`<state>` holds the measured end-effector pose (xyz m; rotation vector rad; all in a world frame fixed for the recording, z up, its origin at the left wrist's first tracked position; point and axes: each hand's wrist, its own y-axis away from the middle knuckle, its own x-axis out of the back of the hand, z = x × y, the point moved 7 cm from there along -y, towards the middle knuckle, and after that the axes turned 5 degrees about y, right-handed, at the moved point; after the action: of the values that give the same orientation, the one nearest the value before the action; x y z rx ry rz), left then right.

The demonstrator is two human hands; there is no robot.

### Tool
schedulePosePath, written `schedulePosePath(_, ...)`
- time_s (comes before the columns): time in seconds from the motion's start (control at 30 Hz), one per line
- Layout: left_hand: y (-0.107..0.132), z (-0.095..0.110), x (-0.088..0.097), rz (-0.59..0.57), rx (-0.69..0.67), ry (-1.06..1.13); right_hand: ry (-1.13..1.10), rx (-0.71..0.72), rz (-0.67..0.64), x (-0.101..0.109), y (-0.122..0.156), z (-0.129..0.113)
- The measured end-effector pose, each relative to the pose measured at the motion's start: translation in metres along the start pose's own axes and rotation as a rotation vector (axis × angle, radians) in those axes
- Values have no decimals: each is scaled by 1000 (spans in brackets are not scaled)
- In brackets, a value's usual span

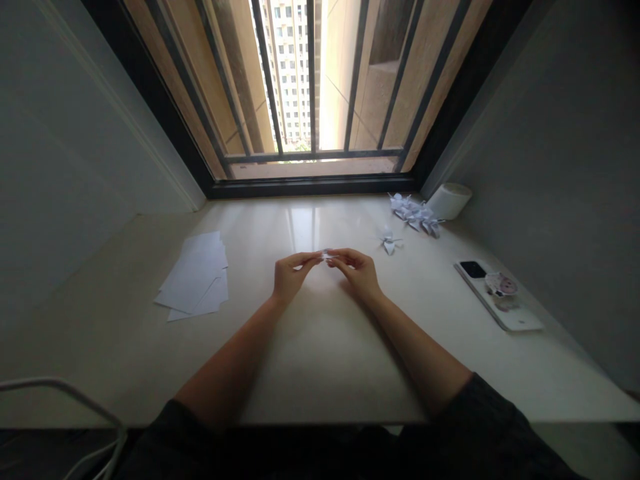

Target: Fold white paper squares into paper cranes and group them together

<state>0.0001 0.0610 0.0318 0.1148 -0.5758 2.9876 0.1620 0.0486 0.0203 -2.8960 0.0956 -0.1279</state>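
Between my fingertips, above the middle of the pale sill, is a small folded piece of white paper (327, 254), mostly covered by the fingers. My left hand (294, 272) pinches its left side with thumb and forefinger. From the right, my right hand (357, 270) grips the same piece, its fingers bent. The exact folded shape is too small to tell. Just beyond my right hand lies a single folded paper crane (389, 243). Several more paper cranes (416, 215) are heaped farther back on the right.
A stack of white paper sheets (193, 273) lies on the left. On the right, a phone (497, 295) rests face down near the wall. A white roll or cup (450, 201) stands behind the cranes. A barred window (313, 187) closes the back; a pale cable (75, 395) curves at lower left.
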Motion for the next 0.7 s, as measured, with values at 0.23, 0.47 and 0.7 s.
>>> schedulePosePath(0.23,-1,0,0,-18,-9,-29,-156,-87,-32,-3,-3,11)
schedulePosePath(0.47,-2,-1,-1,-36,21,33,-154,-77,6,0,-3,11)
schedulePosePath(0.7,-2,7,1,-55,-72,-34,-115,-28,-53,-2,-2,5)
